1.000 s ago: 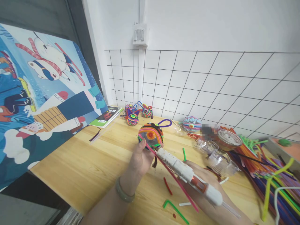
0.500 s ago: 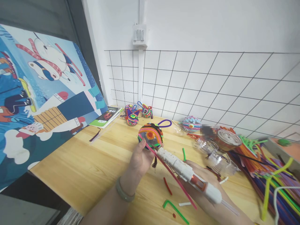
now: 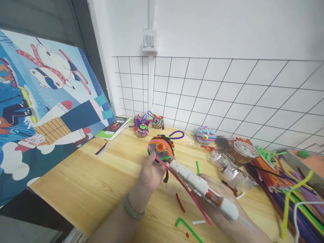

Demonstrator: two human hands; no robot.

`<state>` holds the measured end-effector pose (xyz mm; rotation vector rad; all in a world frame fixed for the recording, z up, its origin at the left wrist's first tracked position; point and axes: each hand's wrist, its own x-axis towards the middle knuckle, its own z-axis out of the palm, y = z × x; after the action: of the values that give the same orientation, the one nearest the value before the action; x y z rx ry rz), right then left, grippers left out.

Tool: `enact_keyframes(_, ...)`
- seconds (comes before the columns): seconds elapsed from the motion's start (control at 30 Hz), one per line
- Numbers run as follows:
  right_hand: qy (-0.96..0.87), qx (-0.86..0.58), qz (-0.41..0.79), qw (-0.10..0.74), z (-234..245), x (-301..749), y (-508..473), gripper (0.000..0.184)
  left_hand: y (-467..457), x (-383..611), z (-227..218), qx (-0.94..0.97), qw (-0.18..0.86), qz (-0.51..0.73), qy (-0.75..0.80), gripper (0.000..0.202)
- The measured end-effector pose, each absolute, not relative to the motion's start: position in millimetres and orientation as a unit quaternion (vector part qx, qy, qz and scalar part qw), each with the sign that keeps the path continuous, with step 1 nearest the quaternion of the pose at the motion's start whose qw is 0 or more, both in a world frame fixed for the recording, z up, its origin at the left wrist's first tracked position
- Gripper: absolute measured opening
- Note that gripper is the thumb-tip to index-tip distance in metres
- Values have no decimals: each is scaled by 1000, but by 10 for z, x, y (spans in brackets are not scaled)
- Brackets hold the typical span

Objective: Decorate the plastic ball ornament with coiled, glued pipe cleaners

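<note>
Lighting's pretty bright and flat, with the white wall [image 3: 227, 27] kinda washed out and only soft shadows on the tabletop [image 3: 88, 182]. Glints on the clear plastic shells [image 3: 238, 177]. Wide lens skews the wall grid [image 3: 189, 58] toward the right, fine detail's mushy, and one patch [image 3: 224, 144] is pixelated.

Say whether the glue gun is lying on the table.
No, the right hand holds the glue gun, its tip close to the ball.
</note>
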<state>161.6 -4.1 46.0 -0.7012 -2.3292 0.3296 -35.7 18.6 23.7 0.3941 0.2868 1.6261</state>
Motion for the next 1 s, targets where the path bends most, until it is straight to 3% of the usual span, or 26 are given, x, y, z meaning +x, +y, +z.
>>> enact_keyframes(0.3,-883,-281,176,332,497,1665,-46,14,202,-372,197,170,663,717,131,35)
enact_keyframes(0.73,-877,-308,182,321,516,1672,-63,18,211,-371,210,165,660,721,133,48)
enact_keyframes(1.0,-879,-312,162,323,540,1652,-42,20,201,-354,232,177,650,727,130,38)
